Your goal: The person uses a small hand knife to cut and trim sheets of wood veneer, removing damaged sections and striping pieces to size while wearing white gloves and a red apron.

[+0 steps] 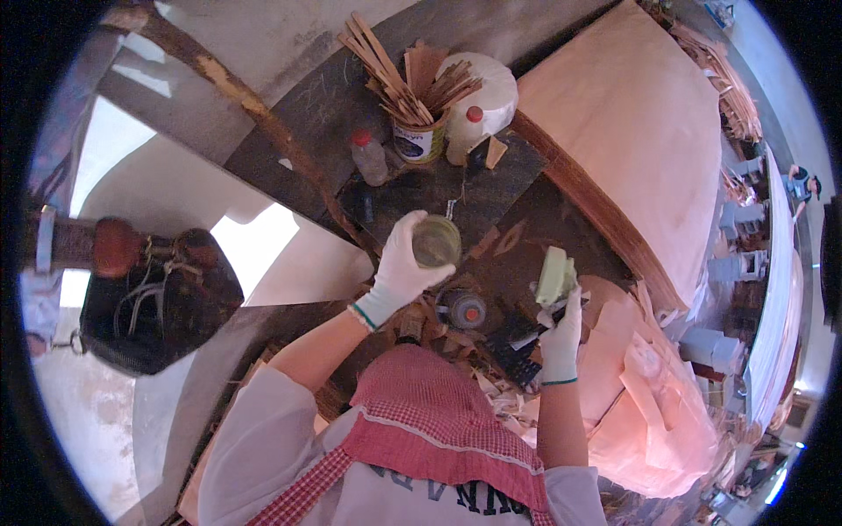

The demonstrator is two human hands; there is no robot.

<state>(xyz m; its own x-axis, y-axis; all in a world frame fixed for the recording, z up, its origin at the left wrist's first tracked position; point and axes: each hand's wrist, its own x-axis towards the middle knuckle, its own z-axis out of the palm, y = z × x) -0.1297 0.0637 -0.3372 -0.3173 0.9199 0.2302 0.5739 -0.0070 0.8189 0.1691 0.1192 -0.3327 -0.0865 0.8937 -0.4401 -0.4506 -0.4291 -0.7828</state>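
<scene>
My left hand (403, 263), in a white glove with a green cuff, is closed round a round greenish cup (436, 242). The cup's open top faces up, and its inside looks grey-green. Off to the right, my right hand (561, 340), also gloved, grips a pale green block-like thing (554, 277) that stands up above the fingers. A dark part shows at its lower end; its exact kind I cannot make out. Under and between the hands lies a grey round container (466, 309) with an orange-red centre.
Ahead is a can (418, 140) full of thin wood strips, between two red-capped bottles (369, 158) (470, 127). A white roll (482, 88) lies behind. Large stacked veneer sheets (614, 114) fill the right, loose sheets (645, 386) below. A black bag-like thing (158, 307) hangs left.
</scene>
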